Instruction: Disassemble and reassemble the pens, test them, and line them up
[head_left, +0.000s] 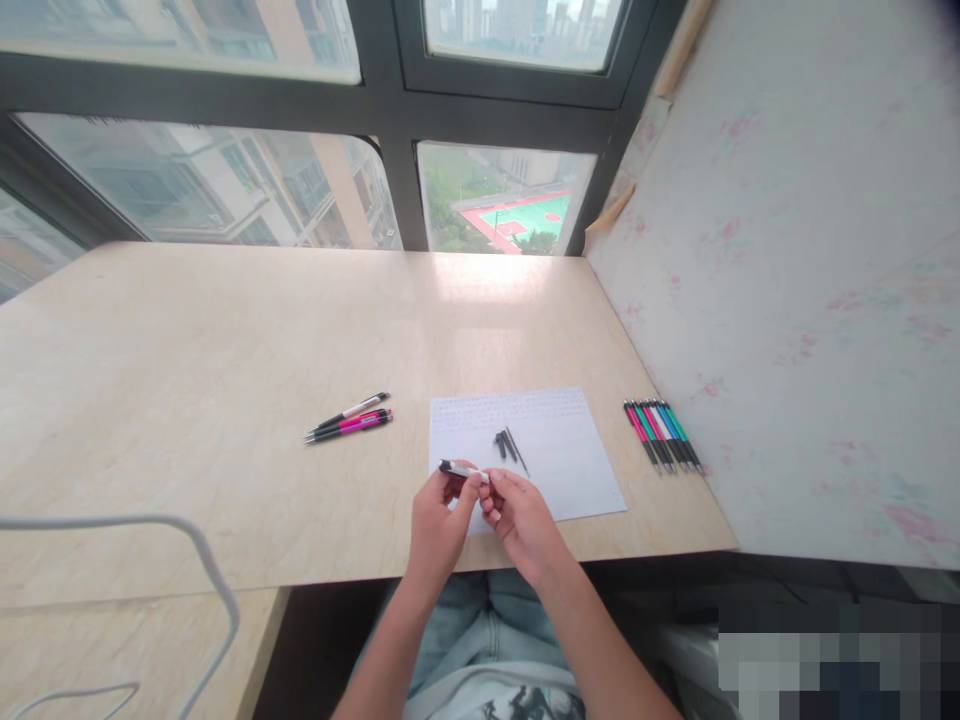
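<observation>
Both of my hands meet over the near edge of a beige table. My left hand and my right hand together pinch a white-and-black pen, which lies level between their fingertips. Just beyond them a white sheet of paper lies flat, and small black pen parts rest on it. Three pens, one white and two pink, lie in a group to the left of the sheet. A row of several pens in pink, green and blue lies to the right.
A pale board with pink blotches stands along the table's right side. Large windows run behind the table. A white wire frame rises at the near left. My lap in jeans shows under the table edge.
</observation>
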